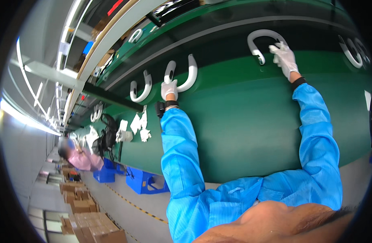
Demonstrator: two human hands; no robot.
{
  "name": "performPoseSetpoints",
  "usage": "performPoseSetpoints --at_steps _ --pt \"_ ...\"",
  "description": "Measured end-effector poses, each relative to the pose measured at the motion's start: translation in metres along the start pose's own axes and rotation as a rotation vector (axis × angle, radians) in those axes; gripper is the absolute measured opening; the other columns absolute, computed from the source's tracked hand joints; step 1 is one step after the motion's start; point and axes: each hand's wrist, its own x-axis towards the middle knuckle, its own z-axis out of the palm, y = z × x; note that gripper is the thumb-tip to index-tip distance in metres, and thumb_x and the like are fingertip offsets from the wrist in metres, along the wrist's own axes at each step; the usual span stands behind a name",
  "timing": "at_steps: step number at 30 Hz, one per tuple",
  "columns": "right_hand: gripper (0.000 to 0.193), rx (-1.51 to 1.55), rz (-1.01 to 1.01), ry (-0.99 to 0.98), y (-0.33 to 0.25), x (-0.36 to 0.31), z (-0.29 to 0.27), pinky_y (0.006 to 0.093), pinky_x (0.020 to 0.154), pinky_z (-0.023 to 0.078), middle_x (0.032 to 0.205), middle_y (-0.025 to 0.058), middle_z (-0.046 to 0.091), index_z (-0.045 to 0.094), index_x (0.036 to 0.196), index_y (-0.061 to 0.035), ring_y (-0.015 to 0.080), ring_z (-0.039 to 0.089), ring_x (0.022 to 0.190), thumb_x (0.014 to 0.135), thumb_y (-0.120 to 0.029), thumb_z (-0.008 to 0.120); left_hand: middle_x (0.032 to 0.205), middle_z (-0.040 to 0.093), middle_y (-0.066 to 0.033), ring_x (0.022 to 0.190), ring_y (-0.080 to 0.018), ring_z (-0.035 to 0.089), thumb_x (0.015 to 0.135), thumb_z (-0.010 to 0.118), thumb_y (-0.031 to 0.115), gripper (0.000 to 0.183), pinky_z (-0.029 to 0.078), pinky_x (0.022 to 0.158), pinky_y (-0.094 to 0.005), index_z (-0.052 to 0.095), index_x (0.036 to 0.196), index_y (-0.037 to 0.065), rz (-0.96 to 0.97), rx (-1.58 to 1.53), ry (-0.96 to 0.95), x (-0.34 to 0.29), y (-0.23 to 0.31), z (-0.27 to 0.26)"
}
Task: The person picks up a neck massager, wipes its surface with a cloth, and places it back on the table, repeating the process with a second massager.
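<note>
My gloved left hand [169,90] is closed on the near side of a white U-shaped part [190,77], whose two arms point away from me over the green work surface. One arm has a dark oval inset. Farther right, my gloved right hand [285,58] touches one end of another U-shaped part [263,34], light grey and curving away from me. Its fingers look spread beside that end, and the other end shows a bright white tip. Both parts lie by the far dark strip of the belt.
Another white U-shaped part [143,94] lies left of my left hand; more white curved parts [353,58] lie far right. White gloves or cloths [139,123] and a black bag [109,131] sit at left. A person in pink [82,158] is beyond, near blue stools [143,181].
</note>
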Motion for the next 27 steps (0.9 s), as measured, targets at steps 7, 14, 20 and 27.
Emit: performPoseSetpoints --at_steps 7,14,20,27 --pt "0.046 0.639 0.112 -0.603 0.003 -0.031 0.036 0.0283 0.084 0.052 0.107 0.0122 0.059 0.046 0.136 0.0101 0.0156 0.06 0.089 0.097 -0.012 0.059 0.092 0.072 -0.0198 0.086 -0.0309 0.071 0.082 0.071 0.033 0.039 0.055 0.071 -0.041 0.073 0.093 -0.004 0.012 0.098 -0.276 0.029 0.0 0.018" --pt "0.034 0.41 -0.162 -0.599 0.001 -0.069 0.069 0.029 0.077 0.054 0.097 0.0089 0.065 0.06 0.129 0.0009 0.0158 0.063 0.083 0.096 -0.006 0.057 0.071 0.052 -0.0045 0.059 -0.0177 0.055 0.091 0.066 0.007 0.017 0.05 0.057 -0.031 0.05 0.098 0.006 -0.497 -1.703 -0.554 -0.049 0.021 0.011" --pt "0.029 -0.321 -1.413 -0.304 -0.045 -0.156 0.136 0.0492 0.102 0.044 0.106 0.0098 0.064 0.066 0.109 -0.0121 0.0294 0.063 0.095 0.083 -0.023 0.066 0.088 0.062 -0.008 0.085 -0.0247 0.062 0.098 0.059 0.025 0.021 0.052 0.084 -0.0411 0.053 0.108 0.007 -0.522 -1.778 -0.743 -0.148 0.037 -0.005" --pt "0.027 -0.437 -1.694 -0.076 -0.037 -0.151 0.114 0.0572 0.104 0.04 0.102 0.0027 0.064 0.066 0.103 -0.0184 0.0253 0.063 0.097 0.079 -0.032 0.065 0.094 0.057 -0.002 0.085 -0.016 0.06 0.101 0.055 0.025 0.017 0.053 0.071 -0.0336 0.053 0.112 0.011 -0.518 -1.987 -0.714 -0.239 0.074 -0.05"
